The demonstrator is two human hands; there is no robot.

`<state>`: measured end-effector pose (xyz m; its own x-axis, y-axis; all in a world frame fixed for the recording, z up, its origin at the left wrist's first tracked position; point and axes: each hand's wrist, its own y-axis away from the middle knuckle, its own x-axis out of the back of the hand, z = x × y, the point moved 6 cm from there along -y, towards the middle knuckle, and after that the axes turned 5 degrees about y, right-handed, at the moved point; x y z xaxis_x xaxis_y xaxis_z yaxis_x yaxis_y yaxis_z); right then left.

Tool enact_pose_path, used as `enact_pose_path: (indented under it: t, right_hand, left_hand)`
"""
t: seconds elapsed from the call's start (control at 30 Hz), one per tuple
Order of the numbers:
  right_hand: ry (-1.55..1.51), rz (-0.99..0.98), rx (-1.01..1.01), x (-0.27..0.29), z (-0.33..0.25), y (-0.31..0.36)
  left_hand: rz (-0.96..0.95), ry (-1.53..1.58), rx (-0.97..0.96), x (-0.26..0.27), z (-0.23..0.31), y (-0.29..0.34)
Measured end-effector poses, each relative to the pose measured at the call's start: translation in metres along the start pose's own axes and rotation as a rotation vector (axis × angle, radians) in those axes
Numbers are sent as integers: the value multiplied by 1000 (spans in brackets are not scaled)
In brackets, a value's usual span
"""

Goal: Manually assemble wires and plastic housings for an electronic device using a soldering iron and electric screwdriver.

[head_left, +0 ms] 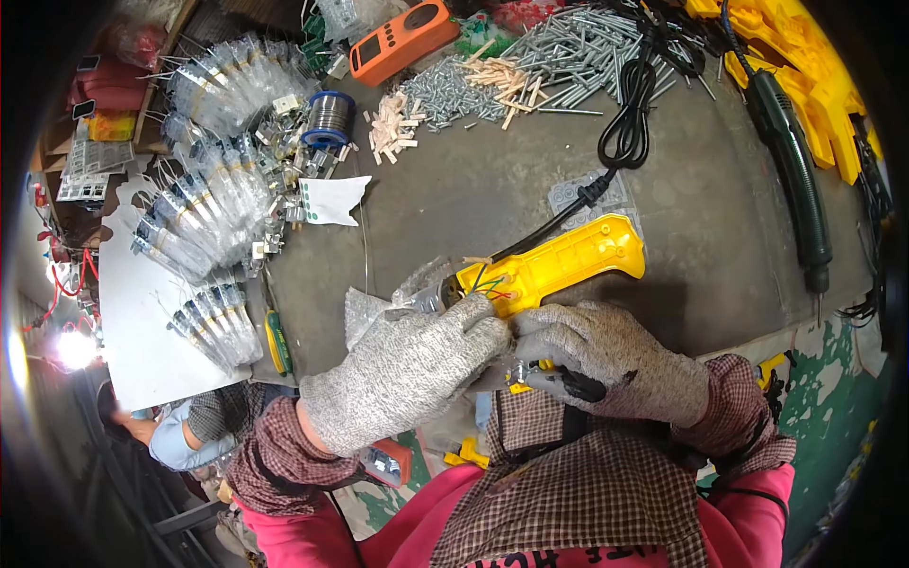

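A yellow plastic handle shell (pixel 578 262) lies hollow side up in front of me, with green and red wires (pixel 492 287) inside its left end. A black cord (pixel 544 230) runs into that same end. My left hand (pixel 407 374), in a grey glove, is closed at the shell's near edge beside the wires; its fingertips are partly hidden. Next to it, my gloved right hand (pixel 615 364) is closed with curled fingers. A small yellow and clear piece (pixel 519 376) shows beneath the right fingers. What exactly either hand grips is hidden.
Bagged parts (pixel 204 204) fill the left, near a solder spool (pixel 329 118) and a green-yellow screwdriver (pixel 277 341). Screws (pixel 587 57) and an orange meter (pixel 402 40) lie at the back. A black electric screwdriver (pixel 791 170) hangs right, by yellow shells (pixel 805 76). Another person (pixel 189 431) sits lower left.
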<state>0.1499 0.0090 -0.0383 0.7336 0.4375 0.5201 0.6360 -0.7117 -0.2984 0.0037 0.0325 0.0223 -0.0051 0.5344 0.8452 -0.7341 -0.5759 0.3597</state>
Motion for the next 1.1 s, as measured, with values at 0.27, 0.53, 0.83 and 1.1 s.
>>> enact_pose_path:
  t: [0.27, 0.53, 0.83, 1.1]
  right_hand:
    - [45, 5, 48, -4, 1, 2]
    - [33, 47, 73, 0, -2, 2]
    - [128, -9, 112, -5, 2, 3]
    - [60, 32, 91, 0, -1, 2]
  left_hand:
    - [17, -39, -28, 8, 12, 1]
    - [236, -243, -30, 6, 31, 34]
    - [75, 252, 95, 10, -26, -1]
    - [-73, 469, 204, 5, -32, -3]
